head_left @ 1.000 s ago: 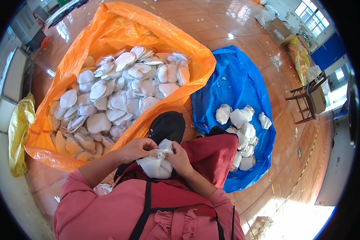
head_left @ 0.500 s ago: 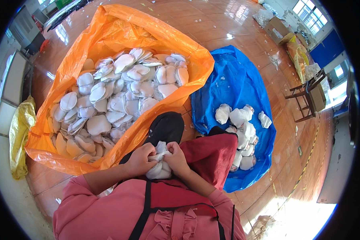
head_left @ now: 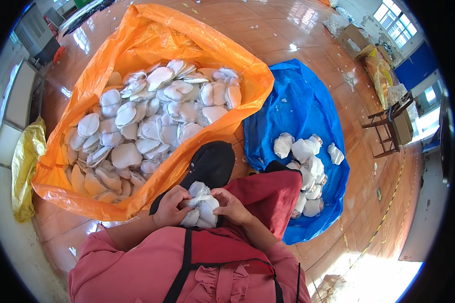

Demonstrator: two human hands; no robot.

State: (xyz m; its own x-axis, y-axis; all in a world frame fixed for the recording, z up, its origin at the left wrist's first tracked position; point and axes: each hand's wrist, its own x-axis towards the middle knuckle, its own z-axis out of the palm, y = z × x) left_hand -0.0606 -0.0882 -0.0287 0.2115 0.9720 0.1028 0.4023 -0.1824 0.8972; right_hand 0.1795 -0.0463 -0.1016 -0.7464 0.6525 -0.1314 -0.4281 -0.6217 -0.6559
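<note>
Left hand (head_left: 170,207) and right hand (head_left: 231,206) pinch bundle (head_left: 202,206) from both sides, likely steadying it; orange bag (head_left: 159,30) left, blue plastic (head_left: 303,103) right.

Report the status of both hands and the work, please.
Left hand, right hand: both gripping white bundle. Bundle creased, between hands. Orange bag ahead-left, blue bag ahead-right, neither blocking hands.

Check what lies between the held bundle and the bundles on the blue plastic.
In the head view: the right hand, touching the white bundle, then the red-clad leg.
</note>
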